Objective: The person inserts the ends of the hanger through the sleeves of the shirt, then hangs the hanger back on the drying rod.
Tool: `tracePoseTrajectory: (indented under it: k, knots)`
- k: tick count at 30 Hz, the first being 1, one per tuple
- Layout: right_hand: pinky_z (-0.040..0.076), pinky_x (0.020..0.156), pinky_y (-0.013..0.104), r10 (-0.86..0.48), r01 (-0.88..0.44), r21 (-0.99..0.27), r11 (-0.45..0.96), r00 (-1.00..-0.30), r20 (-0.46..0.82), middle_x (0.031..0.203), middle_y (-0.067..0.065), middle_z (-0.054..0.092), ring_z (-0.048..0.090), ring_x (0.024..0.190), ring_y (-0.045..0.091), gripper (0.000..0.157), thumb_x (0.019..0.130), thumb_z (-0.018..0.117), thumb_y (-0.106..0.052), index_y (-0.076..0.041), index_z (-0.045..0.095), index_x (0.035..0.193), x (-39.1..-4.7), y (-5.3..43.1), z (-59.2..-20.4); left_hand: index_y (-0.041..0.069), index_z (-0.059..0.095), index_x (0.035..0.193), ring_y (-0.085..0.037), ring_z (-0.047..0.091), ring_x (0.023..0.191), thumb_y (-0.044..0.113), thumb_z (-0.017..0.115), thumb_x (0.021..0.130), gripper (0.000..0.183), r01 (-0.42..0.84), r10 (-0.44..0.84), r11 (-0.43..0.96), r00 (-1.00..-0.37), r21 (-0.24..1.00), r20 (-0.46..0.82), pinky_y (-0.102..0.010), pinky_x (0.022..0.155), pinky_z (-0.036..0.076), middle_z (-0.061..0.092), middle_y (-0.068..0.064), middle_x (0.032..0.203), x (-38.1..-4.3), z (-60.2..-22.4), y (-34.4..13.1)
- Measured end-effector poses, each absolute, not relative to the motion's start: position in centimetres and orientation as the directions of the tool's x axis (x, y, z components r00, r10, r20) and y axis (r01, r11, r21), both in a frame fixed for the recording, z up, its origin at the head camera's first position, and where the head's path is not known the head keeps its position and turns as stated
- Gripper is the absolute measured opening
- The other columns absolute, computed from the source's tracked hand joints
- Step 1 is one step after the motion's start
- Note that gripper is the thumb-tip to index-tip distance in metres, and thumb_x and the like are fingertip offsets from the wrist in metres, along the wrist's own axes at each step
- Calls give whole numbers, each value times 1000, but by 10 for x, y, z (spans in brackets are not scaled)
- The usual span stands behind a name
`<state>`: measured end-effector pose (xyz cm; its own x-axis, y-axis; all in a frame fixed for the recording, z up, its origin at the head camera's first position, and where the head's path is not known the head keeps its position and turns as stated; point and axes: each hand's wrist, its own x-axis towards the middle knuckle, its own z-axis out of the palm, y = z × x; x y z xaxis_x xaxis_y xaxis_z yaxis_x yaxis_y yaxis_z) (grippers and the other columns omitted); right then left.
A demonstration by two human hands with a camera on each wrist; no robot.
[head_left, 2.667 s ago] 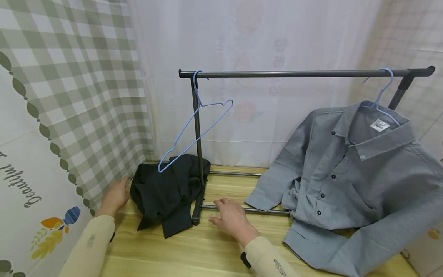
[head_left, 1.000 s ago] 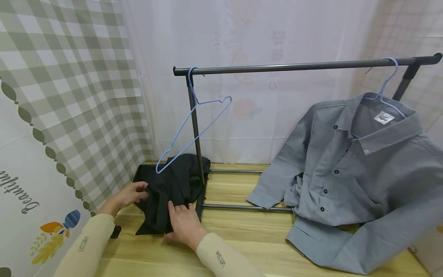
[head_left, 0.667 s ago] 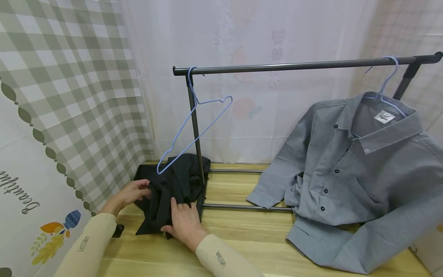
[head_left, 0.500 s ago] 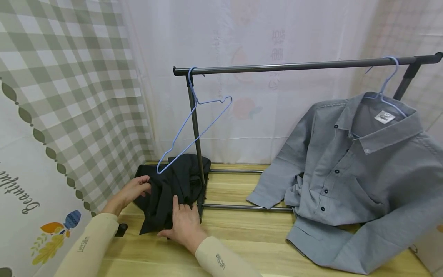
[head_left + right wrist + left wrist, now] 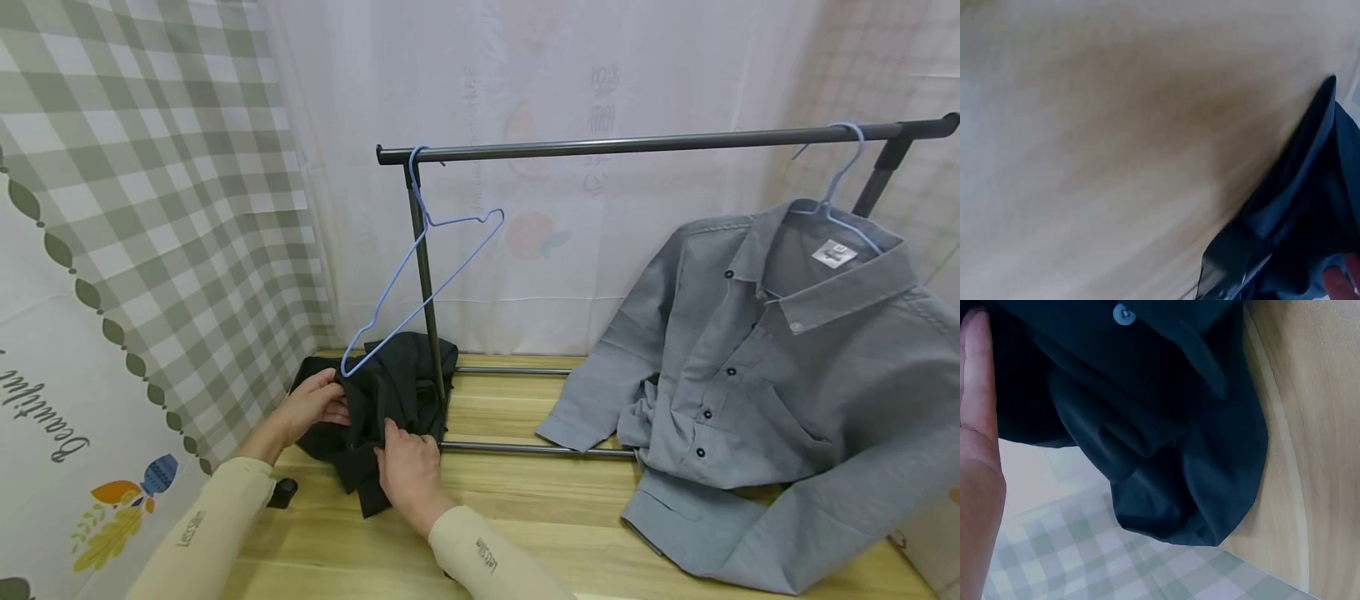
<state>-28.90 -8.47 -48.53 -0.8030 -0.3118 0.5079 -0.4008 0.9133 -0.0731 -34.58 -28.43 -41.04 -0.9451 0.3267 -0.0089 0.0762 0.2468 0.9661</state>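
A crumpled black shirt (image 5: 397, 392) lies on the wooden table at the left end of the rack; a button on the shirt (image 5: 1072, 344) shows in the left wrist view. My left hand (image 5: 311, 407) grips its upper left part, with some of the fingers behind the cloth. Lower down, my right hand (image 5: 411, 471) pinches the front of the shirt between thumb and fingers. Only fingertips of the right hand (image 5: 1340, 284) show at the corner of the right wrist view. A bare blue hanger (image 5: 390, 296) hangs from the rack just above the left hand.
The black metal rack (image 5: 600, 147) stands across the table (image 5: 525, 517), its lower bars close to the surface. On the right a grey shirt (image 5: 750, 367) hangs from a second blue hanger (image 5: 834, 187). A checked cloth (image 5: 187, 167) walls off the left side.
Both hands have come to the black shirt, the right one moving left. Most recently the left hand lifted the cloth up and rightward, and the shirt's lower edge shifted right.
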Motion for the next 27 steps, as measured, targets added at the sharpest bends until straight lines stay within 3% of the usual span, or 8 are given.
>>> tracePoseTrajectory:
  k: [2,5,9,13,16,19,21,27]
  knots:
    - [49,68,28,-294,-421,-100,902,-766,572,81,-6,68,65,67,10,27,95,68,-36,-17,67,113,-293,-79,-486,-3,46,103,-21,70,78,8,43,103,12,88,294,254,-956,963,10,-37,74,58,68,-9,89,-346,-409,-284]
    - [50,61,28,-245,-471,-213,856,-733,635,79,-4,69,65,62,12,13,95,69,-27,-16,68,101,-297,-70,-481,-4,46,99,-17,68,74,7,49,101,11,114,225,278,-973,954,51,-33,70,56,67,-7,85,-346,-406,-285]
    - [49,53,28,-151,-519,-433,737,-751,642,81,2,69,65,62,18,11,99,61,-19,-10,63,104,-301,-56,-468,-8,53,105,-9,60,75,8,59,97,18,187,95,361,-982,914,163,-27,68,50,63,2,87,-343,-402,-285]
    - [45,52,30,-74,-518,-586,623,-785,614,74,6,64,64,62,21,13,104,51,-18,-6,56,108,-306,-35,-454,-6,61,103,-6,52,88,10,66,93,19,254,26,476,-961,842,275,-24,76,43,60,-2,104,-338,-398,-283]
    - [45,55,32,-64,-519,-624,584,-795,603,74,7,63,64,65,23,15,105,48,-19,-6,54,109,-310,-18,-444,-4,62,101,-9,51,92,10,66,95,16,284,73,533,-954,797,291,-24,79,41,61,-9,109,-333,-397,-279]
    - [47,58,33,-84,-534,-628,567,-795,600,80,8,66,64,69,23,16,105,48,-19,-6,55,111,-314,0,-435,-1,58,97,-12,48,77,11,65,96,14,292,135,542,-956,788,261,-26,71,39,57,-7,86,-327,-398,-271]
    - [46,59,33,-111,-539,-633,556,-803,586,81,9,65,63,68,23,16,106,48,-19,-6,55,111,-316,11,-430,0,54,97,-14,45,71,11,63,98,14,301,179,517,-953,801,243,-28,67,37,51,-3,81,-323,-399,-264]
    - [49,63,32,-126,-543,-662,516,-813,569,86,9,68,63,72,19,19,106,50,-20,-5,57,114,-316,43,-418,-2,55,112,-16,53,84,16,59,101,20,328,249,459,-939,825,235,-30,74,43,62,-8,96,-315,-402,-239]
